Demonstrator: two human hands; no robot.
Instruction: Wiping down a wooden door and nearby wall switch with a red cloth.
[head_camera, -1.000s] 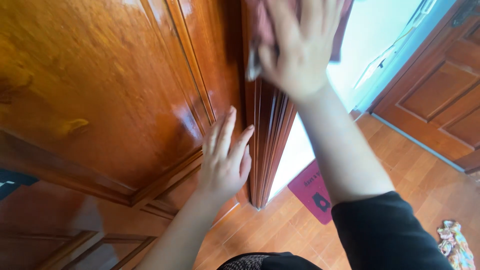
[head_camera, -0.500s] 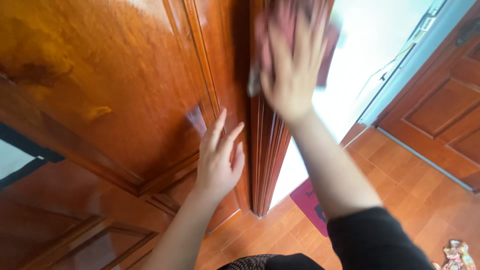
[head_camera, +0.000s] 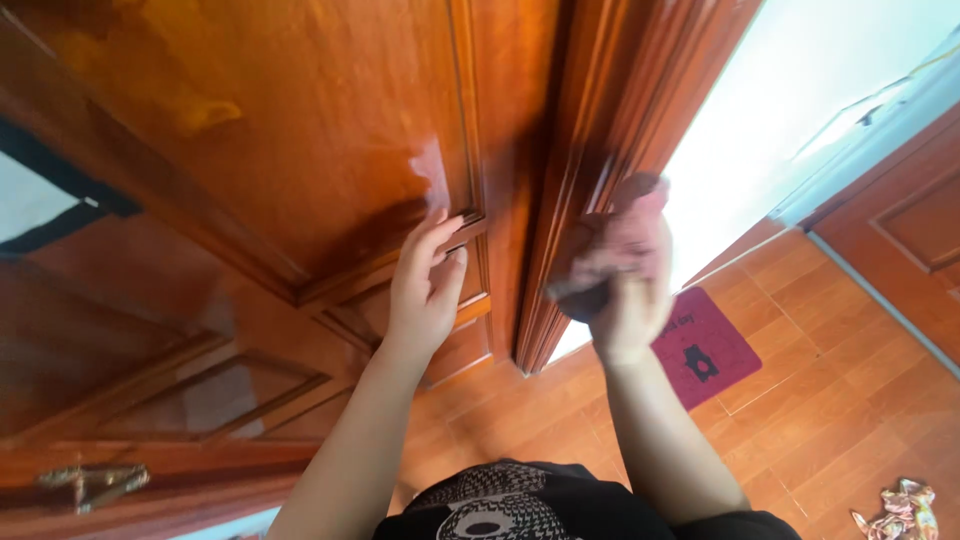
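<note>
Your left hand (head_camera: 425, 290) lies flat, fingers spread, steadying the wooden door (head_camera: 300, 130). Your right hand (head_camera: 625, 275), fingers clamped on a dark cloth (head_camera: 585, 295), presses it against the door's edge.

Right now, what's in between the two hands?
In the head view, the glossy wooden door's upright edge strip runs between the left hand, flat on the panel, and the right hand, which grips a dark cloth at the door's edge.
</note>
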